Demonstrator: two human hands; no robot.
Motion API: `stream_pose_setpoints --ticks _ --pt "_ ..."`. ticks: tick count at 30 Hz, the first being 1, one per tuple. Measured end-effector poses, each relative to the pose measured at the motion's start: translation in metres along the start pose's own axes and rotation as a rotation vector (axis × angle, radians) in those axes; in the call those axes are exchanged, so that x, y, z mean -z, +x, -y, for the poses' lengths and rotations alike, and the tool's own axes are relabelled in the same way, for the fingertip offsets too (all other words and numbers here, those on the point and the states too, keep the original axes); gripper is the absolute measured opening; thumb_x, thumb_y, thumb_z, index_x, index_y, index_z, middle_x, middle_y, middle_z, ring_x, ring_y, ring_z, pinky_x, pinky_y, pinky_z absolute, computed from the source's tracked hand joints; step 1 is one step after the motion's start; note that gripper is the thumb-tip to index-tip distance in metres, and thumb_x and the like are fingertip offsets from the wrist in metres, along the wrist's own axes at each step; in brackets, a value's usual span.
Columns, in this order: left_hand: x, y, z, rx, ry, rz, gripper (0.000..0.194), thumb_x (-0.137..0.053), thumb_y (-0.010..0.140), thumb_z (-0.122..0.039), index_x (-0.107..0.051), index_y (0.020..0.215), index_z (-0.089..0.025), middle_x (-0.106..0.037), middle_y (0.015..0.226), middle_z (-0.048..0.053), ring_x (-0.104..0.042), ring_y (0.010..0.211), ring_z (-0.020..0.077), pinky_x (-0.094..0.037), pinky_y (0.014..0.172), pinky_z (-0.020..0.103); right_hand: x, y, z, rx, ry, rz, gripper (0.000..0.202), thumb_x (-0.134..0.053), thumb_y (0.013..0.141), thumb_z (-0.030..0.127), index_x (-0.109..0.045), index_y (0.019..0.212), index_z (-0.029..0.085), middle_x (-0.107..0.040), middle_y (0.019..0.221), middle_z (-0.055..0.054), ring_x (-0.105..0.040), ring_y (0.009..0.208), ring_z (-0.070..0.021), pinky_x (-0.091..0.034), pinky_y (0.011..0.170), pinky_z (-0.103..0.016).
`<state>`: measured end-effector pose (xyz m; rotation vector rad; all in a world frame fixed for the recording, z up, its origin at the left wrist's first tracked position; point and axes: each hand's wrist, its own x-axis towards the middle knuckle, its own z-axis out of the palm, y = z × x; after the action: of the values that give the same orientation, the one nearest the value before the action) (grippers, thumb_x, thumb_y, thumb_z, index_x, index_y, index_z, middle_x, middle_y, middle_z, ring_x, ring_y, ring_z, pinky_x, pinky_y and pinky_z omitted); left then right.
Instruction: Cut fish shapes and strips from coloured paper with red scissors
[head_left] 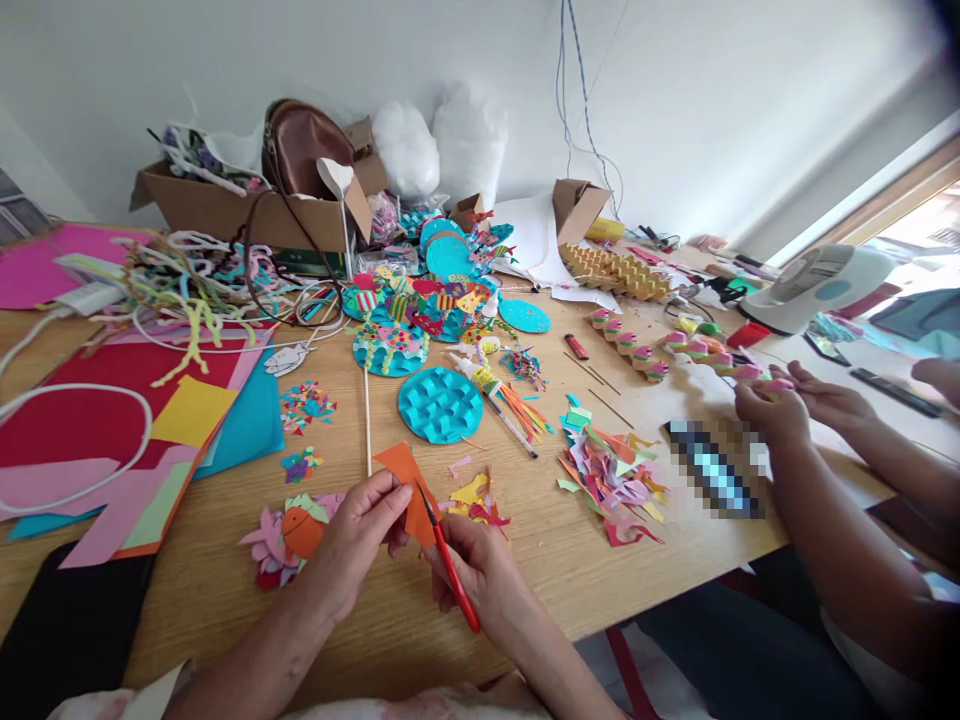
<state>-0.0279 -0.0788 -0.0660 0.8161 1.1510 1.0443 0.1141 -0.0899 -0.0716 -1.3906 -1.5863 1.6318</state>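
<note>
My left hand (373,515) pinches a strip of orange paper (401,462) above the front of the table. Red-handled scissors (451,570) are in my right hand (474,565), their blades against the orange paper. Below and left of my left hand lies a pile of cut paper fish (301,530), orange, pink and red. Yellow and red paper scraps (472,497) are just beyond my right hand. A round blue piece with raised paper strips (440,404) rests farther back, behind the orange paper. A thin wooden stick (367,420) stands out behind my left hand.
Coloured paper sheets (90,400) cover the left side, beside tangled pipe cleaners (195,275). Decorated blue discs (390,350) and glue bottles (478,374) occupy the middle. A heap of paper scraps (611,475) lies at right, near another person's hands (780,415). A cardboard box (217,220) stands behind.
</note>
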Motion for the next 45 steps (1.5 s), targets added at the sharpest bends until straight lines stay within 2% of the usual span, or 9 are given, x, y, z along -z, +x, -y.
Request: stream_pose_setpoints --ticks 5,9,13,17,22,29,35,42,45 --pt "-0.003 -0.002 0.000 0.023 -0.005 0.002 0.021 -0.057 0.072 -0.032 -0.050 0.059 -0.017 -0.047 0.052 -0.006 -0.042 0.046 0.0071 -0.034 0.042 0.017 0.001 0.000 -0.003 0.032 -0.018 -0.021 0.020 -0.043 0.077 0.030 -0.044 0.061 0.019 -0.046 0.046 0.004 -0.042 0.041 -0.0080 -0.032 0.040 -0.018" --pt "-0.004 -0.003 0.000 0.028 -0.009 0.003 0.023 -0.057 0.072 -0.032 -0.049 0.057 -0.016 -0.047 0.050 -0.007 -0.042 0.044 0.0063 -0.033 0.041 0.016 0.002 0.002 -0.010 0.124 -0.089 -0.056 0.022 -0.045 0.079 0.030 -0.049 0.061 0.018 -0.046 0.047 0.004 -0.041 0.045 -0.0084 -0.030 0.043 -0.018" --pt "-0.002 -0.002 0.001 0.012 -0.032 0.011 0.022 -0.056 0.074 -0.032 -0.050 0.059 -0.017 -0.048 0.050 -0.006 -0.042 0.044 0.0065 -0.034 0.041 0.016 0.002 0.002 -0.015 0.149 -0.158 -0.097 0.026 -0.044 0.081 0.030 -0.048 0.058 0.018 -0.045 0.047 0.004 -0.040 0.045 -0.0085 -0.028 0.043 -0.019" --pt "0.000 0.001 0.003 -0.029 -0.051 -0.045 0.024 -0.057 0.074 -0.033 -0.050 0.058 -0.017 -0.049 0.049 -0.006 -0.044 0.046 0.0070 -0.034 0.041 0.016 0.002 0.003 -0.016 0.165 -0.195 -0.096 0.029 -0.044 0.081 0.031 -0.048 0.056 0.018 -0.044 0.045 0.004 -0.037 0.043 -0.0084 -0.025 0.043 -0.020" --pt "-0.001 0.002 0.002 -0.007 -0.032 -0.077 0.024 -0.060 0.070 -0.033 -0.051 0.054 -0.016 -0.050 0.047 -0.005 -0.044 0.044 0.0072 -0.034 0.040 0.017 0.002 0.005 -0.012 0.186 -0.178 -0.073 0.026 -0.043 0.080 0.030 -0.048 0.057 0.018 -0.043 0.046 0.004 -0.036 0.044 -0.0084 -0.026 0.043 -0.020" --pt "-0.005 -0.002 -0.001 0.039 -0.032 -0.053 0.024 -0.060 0.069 -0.032 -0.051 0.053 -0.016 -0.049 0.045 -0.005 -0.043 0.043 0.0072 -0.033 0.040 0.017 0.002 0.003 -0.008 0.137 -0.157 -0.068 0.028 -0.040 0.082 0.032 -0.046 0.059 0.018 -0.044 0.048 0.004 -0.036 0.045 -0.0079 -0.026 0.043 -0.020" --pt "-0.004 -0.001 0.000 0.056 -0.066 -0.019 0.024 -0.060 0.070 -0.033 -0.051 0.054 -0.016 -0.050 0.047 -0.005 -0.043 0.044 0.0068 -0.034 0.041 0.017 0.004 0.002 -0.012 0.164 -0.189 -0.072 0.030 -0.040 0.083 0.035 -0.043 0.058 0.018 -0.042 0.049 0.004 -0.036 0.047 -0.0083 -0.027 0.044 -0.020" --pt "-0.005 -0.004 0.003 0.134 -0.087 0.000 0.023 -0.060 0.069 -0.034 -0.053 0.057 -0.016 -0.052 0.048 -0.005 -0.043 0.043 0.0065 -0.032 0.040 0.017 0.003 0.003 -0.008 0.164 -0.162 -0.059 0.030 -0.041 0.084 0.038 -0.050 0.066 0.016 -0.049 0.058 0.002 -0.041 0.052 -0.0087 -0.031 0.048 -0.019" --pt "-0.006 -0.006 0.004 0.155 -0.098 0.000 0.023 -0.061 0.069 -0.035 -0.052 0.057 -0.016 -0.051 0.048 -0.005 -0.043 0.043 0.0067 -0.031 0.040 0.017 0.003 0.003 -0.008 0.166 -0.138 -0.066 0.032 -0.042 0.084 0.040 -0.049 0.063 0.017 -0.048 0.056 0.002 -0.041 0.052 -0.0091 -0.031 0.047 -0.019"
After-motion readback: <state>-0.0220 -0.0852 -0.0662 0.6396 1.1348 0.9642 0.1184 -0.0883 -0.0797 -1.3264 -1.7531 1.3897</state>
